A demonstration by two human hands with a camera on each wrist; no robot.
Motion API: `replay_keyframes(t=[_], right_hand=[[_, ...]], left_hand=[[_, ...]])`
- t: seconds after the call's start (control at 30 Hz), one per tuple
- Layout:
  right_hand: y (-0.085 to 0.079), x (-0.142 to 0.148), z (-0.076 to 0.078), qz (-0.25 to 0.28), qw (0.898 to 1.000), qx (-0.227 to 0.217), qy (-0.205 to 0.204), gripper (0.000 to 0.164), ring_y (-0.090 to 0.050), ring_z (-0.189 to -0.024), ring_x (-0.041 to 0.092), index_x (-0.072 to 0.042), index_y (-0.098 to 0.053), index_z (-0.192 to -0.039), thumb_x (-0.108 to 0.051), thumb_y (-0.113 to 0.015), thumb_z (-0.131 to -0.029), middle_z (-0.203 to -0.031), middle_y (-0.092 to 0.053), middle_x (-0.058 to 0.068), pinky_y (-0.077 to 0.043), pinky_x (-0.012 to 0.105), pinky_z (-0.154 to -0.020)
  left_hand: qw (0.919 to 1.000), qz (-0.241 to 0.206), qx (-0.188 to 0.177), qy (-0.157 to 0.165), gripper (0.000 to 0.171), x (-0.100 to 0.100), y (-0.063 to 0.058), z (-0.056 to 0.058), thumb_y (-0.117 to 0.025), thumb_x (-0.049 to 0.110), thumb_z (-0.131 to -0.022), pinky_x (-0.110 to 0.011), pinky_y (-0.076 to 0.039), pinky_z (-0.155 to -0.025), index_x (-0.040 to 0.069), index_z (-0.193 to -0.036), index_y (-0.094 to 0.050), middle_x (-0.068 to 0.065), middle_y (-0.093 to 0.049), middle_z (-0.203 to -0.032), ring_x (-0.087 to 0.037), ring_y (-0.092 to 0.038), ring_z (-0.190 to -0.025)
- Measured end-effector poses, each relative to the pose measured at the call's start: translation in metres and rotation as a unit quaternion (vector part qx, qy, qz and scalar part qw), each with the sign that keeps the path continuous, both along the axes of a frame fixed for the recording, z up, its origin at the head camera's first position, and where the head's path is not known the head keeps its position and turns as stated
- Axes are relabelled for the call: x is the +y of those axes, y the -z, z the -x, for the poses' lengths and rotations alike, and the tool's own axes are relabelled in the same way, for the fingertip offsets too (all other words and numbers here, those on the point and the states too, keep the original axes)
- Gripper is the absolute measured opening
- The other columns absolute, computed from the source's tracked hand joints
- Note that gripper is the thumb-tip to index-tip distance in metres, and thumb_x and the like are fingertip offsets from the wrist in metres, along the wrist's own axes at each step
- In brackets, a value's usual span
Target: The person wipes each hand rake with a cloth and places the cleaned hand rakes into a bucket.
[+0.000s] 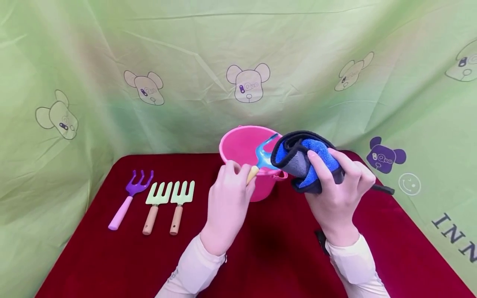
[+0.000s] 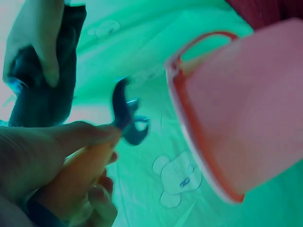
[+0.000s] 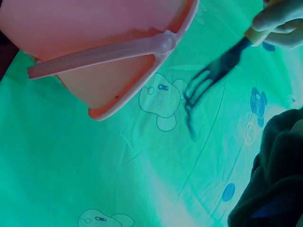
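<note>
Person's L hand (image 1: 228, 205) has its fingers curled round the yellow handle (image 1: 253, 174) of a blue hand fork (image 1: 263, 159), tines pointing up and away from the person in the head view. R hand (image 1: 337, 203) is bent round a bunched blue-and-grey towel (image 1: 298, 165) w/ black edging, thumb and fingers pressed into it, held up just beside the fork. Both wrist views show fork apart from the pink bucket (image 1: 261, 190), in the air; head view has it overlapping the bucket rim. Bucket is upright nr the middle of the red-covered table's (image 1: 268, 256) far edge. Toward the table's L edge lie 3 more tools in a row, tines facing the far edge: purple hand fork w/ pink handle (image 1: 129, 194) nearest that edge, then 2 pale green hand forks w/ wooden handles (image 1: 155, 202) side by side. A black rod-like end (image 1: 384, 189) pokes out past R hand, nr the R edge; rest of it hidden. Green curtain w/ bear-head prints (image 1: 186, 124) hangs behind.
</note>
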State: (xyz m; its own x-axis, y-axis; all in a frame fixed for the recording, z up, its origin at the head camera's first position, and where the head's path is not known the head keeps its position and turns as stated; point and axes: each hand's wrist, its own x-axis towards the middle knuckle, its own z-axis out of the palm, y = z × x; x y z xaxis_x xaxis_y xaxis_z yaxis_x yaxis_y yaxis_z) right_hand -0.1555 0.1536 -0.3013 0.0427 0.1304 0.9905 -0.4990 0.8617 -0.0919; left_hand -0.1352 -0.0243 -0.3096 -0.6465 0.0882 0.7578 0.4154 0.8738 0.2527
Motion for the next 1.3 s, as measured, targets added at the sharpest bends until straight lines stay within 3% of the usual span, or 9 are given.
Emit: replay_keyframes(t=[0.2, 0.37, 0.57, 0.73, 0.9, 1.0, 1.1, 1.3], right_hand=[[-0.001, 0.000, -0.001, -0.002, 1.000, -0.010, -0.007, 0.043, -0.042, -0.102, 0.039, -0.022, -0.067, -0.105, -0.005, -0.081, -0.068, -0.109, -0.060, 0.022, -0.030, 0.064, -0.076], [-0.001, 0.000, -0.001, 0.000, 1.000, -0.015, -0.010, 0.043, -0.043, -0.102, 0.040, -0.022, -0.066, -0.105, -0.006, -0.081, -0.068, -0.109, -0.059, 0.023, -0.029, 0.064, -0.076], [-0.001, -0.001, -0.001, -0.007, 1.000, -0.018, -0.011, 0.043, -0.043, -0.101, 0.040, -0.021, -0.066, -0.106, -0.007, -0.081, -0.068, -0.109, -0.059, 0.024, -0.028, 0.064, -0.075], [-0.001, -0.002, 0.000, -0.005, 1.000, -0.015, -0.017, 0.041, -0.045, -0.100, 0.041, -0.019, -0.067, -0.104, -0.006, -0.081, -0.068, -0.107, -0.059, 0.025, -0.028, 0.064, -0.075], [-0.001, -0.002, 0.001, -0.008, 1.000, -0.018, -0.024, 0.040, -0.045, -0.099, 0.043, -0.018, -0.067, -0.103, -0.006, -0.081, -0.068, -0.107, -0.059, 0.025, -0.030, 0.064, -0.075], [0.000, -0.002, 0.001, -0.016, 0.999, -0.024, -0.029, 0.040, -0.045, -0.098, 0.043, -0.018, -0.067, -0.104, -0.007, -0.081, -0.068, -0.107, -0.058, 0.025, -0.032, 0.063, -0.075], [0.002, -0.002, 0.001, -0.021, 0.999, -0.027, -0.033, 0.040, -0.045, -0.097, 0.044, -0.017, -0.067, -0.104, -0.007, -0.081, -0.068, -0.107, -0.058, 0.026, -0.032, 0.063, -0.075], [0.003, -0.001, 0.001, -0.021, 0.999, -0.031, -0.035, 0.040, -0.045, -0.095, 0.045, -0.016, -0.067, -0.104, -0.007, -0.081, -0.068, -0.107, -0.058, 0.026, -0.033, 0.063, -0.075]], left_hand=[[0.9979, 0.022, -0.052, 0.030, 0.029, -0.003, -0.014, 0.017, -0.068, -0.004, -0.075, -0.025, -0.047, -0.041, 0.006, -0.100, -0.056, -0.014, -0.051, -0.085, -0.021, -0.047, -0.065], [0.9977, 0.033, -0.038, 0.045, 0.018, -0.003, -0.022, 0.031, -0.064, -0.007, -0.076, -0.028, -0.046, -0.041, 0.002, -0.088, -0.054, -0.014, -0.055, -0.079, -0.022, -0.048, -0.058], [0.9952, 0.051, -0.045, 0.070, 0.011, -0.004, -0.029, 0.049, -0.058, -0.005, -0.086, -0.030, -0.049, -0.045, 0.002, -0.093, -0.051, -0.011, -0.058, -0.072, -0.020, -0.052, -0.059], [0.9925, 0.088, -0.057, 0.064, 0.016, -0.010, -0.028, 0.065, -0.057, -0.006, -0.086, -0.032, -0.052, -0.052, 0.001, -0.099, -0.049, -0.010, -0.058, -0.069, -0.023, -0.054, -0.063], [0.9863, 0.132, -0.073, 0.066, 0.022, -0.019, -0.022, 0.078, -0.053, -0.014, -0.082, -0.037, -0.051, -0.068, 0.001, -0.098, -0.049, -0.010, -0.058, -0.069, -0.026, -0.051, -0.064], [0.9794, 0.164, -0.099, 0.064, 0.025, -0.024, -0.018, 0.084, -0.055, -0.012, -0.081, -0.040, -0.051, -0.068, 0.001, -0.101, -0.050, -0.011, -0.061, -0.070, -0.029, -0.053, -0.065], [0.9681, 0.191, -0.152, 0.059, 0.025, -0.027, -0.015, 0.087, -0.058, -0.006, -0.082, -0.041, -0.052, -0.066, 0.004, -0.104, -0.052, -0.010, -0.065, -0.075, -0.030, -0.057, -0.070], [0.9316, 0.230, -0.274, 0.066, 0.020, -0.032, -0.018, 0.088, -0.052, 0.005, -0.089, -0.045, -0.047, -0.086, 0.011, -0.108, -0.054, -0.008, -0.067, -0.091, -0.026, -0.059, -0.090]])
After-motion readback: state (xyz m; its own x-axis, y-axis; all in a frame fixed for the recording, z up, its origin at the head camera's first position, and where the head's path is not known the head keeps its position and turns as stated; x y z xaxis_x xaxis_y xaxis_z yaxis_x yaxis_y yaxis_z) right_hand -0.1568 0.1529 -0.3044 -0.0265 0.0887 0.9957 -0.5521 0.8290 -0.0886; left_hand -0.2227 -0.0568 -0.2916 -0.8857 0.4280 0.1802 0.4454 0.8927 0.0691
